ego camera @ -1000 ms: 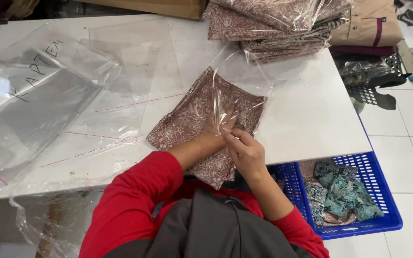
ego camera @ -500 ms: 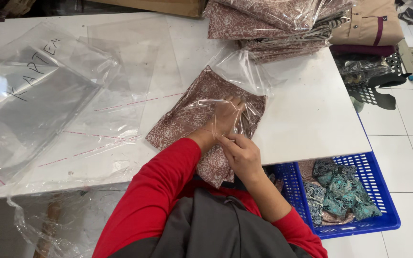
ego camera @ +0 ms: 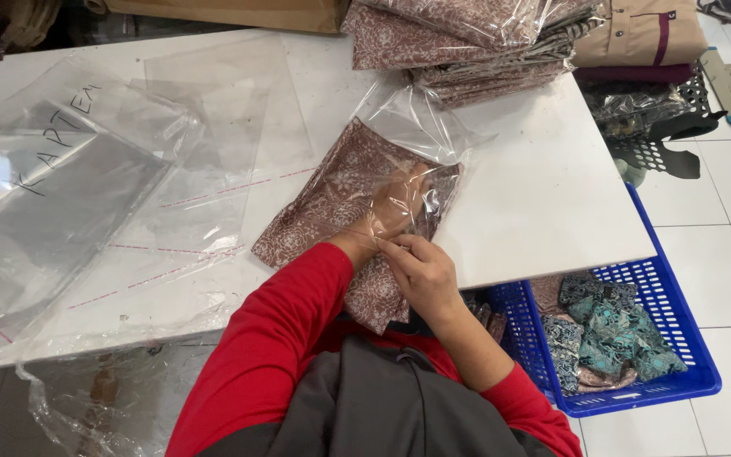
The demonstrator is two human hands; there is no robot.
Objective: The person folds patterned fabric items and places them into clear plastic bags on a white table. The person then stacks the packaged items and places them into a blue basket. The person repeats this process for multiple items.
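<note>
I have a folded brown patterned cloth (ego camera: 323, 207) lying at the near edge of the white table (ego camera: 543, 195), its lower corner hanging over the edge toward me. A clear plastic bag (ego camera: 420, 140) is drawn over the far end of the cloth, with the bag's open end toward me. My left hand (ego camera: 395, 211) is pushed inside that bag, lying on top of the cloth, and I see it through the film; whether its fingers are spread or curled I cannot tell. My right hand (ego camera: 416, 271) sits just at the bag's mouth, fingers narrowed into a pinch on the edge of the plastic, touching the left wrist. Both sleeves are red.

To the left of the cloth, a spread of flat empty clear bags (ego camera: 129, 211) covers much of the table, some with thin red strips along an edge, one carrying handwriting. At the far side of the table is a stack of bagged brown cloths (ego camera: 458, 42), well apart from my hands. Beyond that stack lies a folded tan garment (ego camera: 636, 34). On the tiled floor to my right, partly under the table edge, stands a blue plastic basket (ego camera: 670, 338) with folded teal and brown cloths in it.
</note>
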